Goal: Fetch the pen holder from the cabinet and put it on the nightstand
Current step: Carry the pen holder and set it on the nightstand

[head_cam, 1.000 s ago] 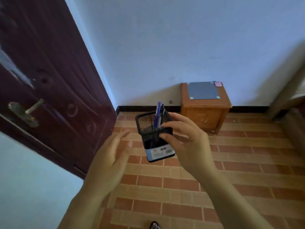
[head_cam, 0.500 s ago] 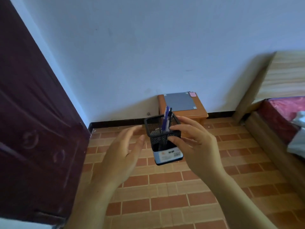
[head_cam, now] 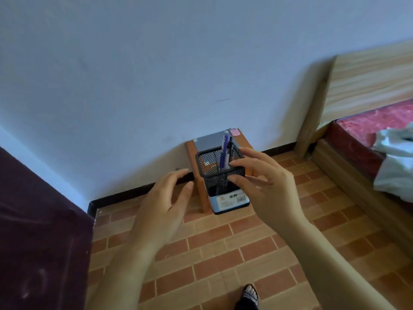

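Note:
A black mesh pen holder (head_cam: 221,175) with a pale blue label at its base and a few pens standing in it is held in the air at the middle of the view. My right hand (head_cam: 266,186) grips its right side with thumb and fingers. My left hand (head_cam: 165,204) hovers just left of it, fingers spread, not touching. Behind the holder, against the wall, stands the small orange wooden nightstand (head_cam: 192,153) with a grey mat on top; the holder hides most of it.
A dark maroon door (head_cam: 42,231) fills the lower left. A bed with a wooden headboard (head_cam: 362,79), red mattress and white cloth (head_cam: 395,162) is at the right. Brick-pattern floor tiles (head_cam: 212,253) lie between. A sandalled foot (head_cam: 249,296) shows at the bottom.
The view has swung right and moved closer: the door slid off to the left, the bed came in on the right, the nightstand is nearer. My right hand still carries the holder.

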Available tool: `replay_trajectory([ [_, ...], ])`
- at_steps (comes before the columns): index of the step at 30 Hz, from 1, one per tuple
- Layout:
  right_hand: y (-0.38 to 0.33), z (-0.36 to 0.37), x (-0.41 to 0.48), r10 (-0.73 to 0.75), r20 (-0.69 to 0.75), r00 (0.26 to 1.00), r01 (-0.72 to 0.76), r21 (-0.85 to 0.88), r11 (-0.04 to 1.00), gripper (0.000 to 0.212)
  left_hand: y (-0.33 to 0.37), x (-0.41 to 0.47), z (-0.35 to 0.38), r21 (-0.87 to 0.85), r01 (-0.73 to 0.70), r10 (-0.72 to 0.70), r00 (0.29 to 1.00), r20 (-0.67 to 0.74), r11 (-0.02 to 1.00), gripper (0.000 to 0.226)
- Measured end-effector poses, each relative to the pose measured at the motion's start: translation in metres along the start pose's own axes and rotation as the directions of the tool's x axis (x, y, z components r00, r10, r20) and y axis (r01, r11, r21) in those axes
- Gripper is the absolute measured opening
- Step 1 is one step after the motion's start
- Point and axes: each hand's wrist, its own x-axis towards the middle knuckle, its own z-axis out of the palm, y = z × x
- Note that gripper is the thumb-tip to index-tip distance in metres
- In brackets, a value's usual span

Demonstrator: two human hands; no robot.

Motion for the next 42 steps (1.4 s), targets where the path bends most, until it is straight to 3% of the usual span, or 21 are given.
replay_trajectory([
  [9, 0.08, -0.064, 0.115, 0.064, -0.108, 0.992, -0.072, -0.074, 0.995, 0.022, 0.046, 0.166, 0.07, -0.069, -0.106, 0.111, 0.991, 0.079, 0.992, 0.058],
  [14, 0.115, -0.093, 0.154, 0.119, -0.183, 0.976, -0.125, -0.023, 0.992, 0.022, 0.058, 0.227, 0.102, -0.083, -0.134, 0.144, 0.98, 0.136, 0.987, 0.043],
  [22, 0.177, -0.098, 0.233, 0.141, -0.26, 0.955, -0.164, -0.067, 0.984, 0.022, 0.061, 0.333, 0.142, -0.061, -0.188, 0.197, 0.955, 0.221, 0.98, 0.045],
  [28, 0.219, -0.076, 0.326, 0.156, -0.246, 0.957, -0.184, -0.093, 0.979, 0.021, 0.041, 0.441, 0.153, -0.114, -0.168, 0.192, 0.948, 0.254, 0.979, 0.052],
  [34, 0.252, -0.055, 0.409, 0.141, -0.215, 0.967, -0.17, -0.124, 0.978, 0.021, 0.025, 0.537, 0.141, -0.071, -0.205, 0.215, 0.956, 0.2, 0.976, 0.04],
  [42, 0.294, -0.014, 0.483, 0.172, -0.112, 0.979, -0.182, -0.082, 0.98, 0.024, -0.01, 0.599, 0.136, -0.014, -0.12, 0.12, 0.973, 0.199, 0.993, 0.041],
])
